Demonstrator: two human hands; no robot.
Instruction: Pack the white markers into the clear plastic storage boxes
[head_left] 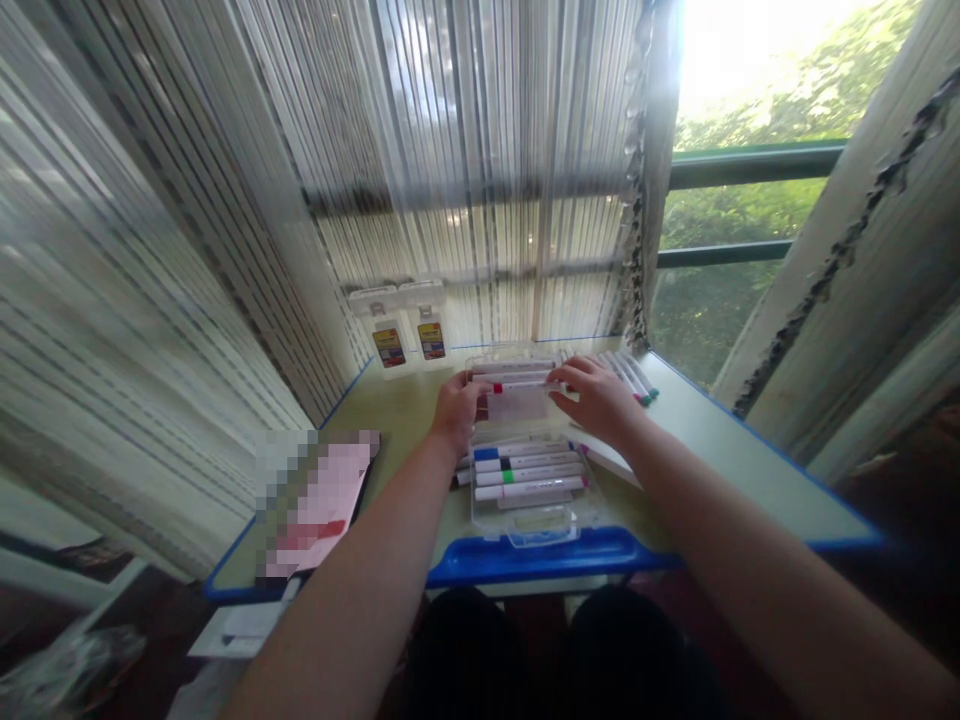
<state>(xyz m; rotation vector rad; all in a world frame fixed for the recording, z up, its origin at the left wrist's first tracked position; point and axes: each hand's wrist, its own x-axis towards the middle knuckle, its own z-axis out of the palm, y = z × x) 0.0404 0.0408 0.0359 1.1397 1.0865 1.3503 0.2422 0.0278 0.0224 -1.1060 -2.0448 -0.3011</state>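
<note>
A clear plastic case (534, 520) lies open on the small desk (735, 450), with several white markers (529, 475) with coloured caps in its near half. My left hand (457, 408) is closed on the left end of a white marker with a red band (517, 386) over the case's far half. My right hand (600, 398) rests at the right end of that marker, fingers curled over it. More markers (634, 380) lie loose on the desk beyond my right hand.
Two small clear packets with labels (401, 325) lean against the corrugated wall at the back left. A blurred pink item (319, 505) lies at the desk's left. The desk has a blue front rim (525, 555). A window (750, 200) opens at the right.
</note>
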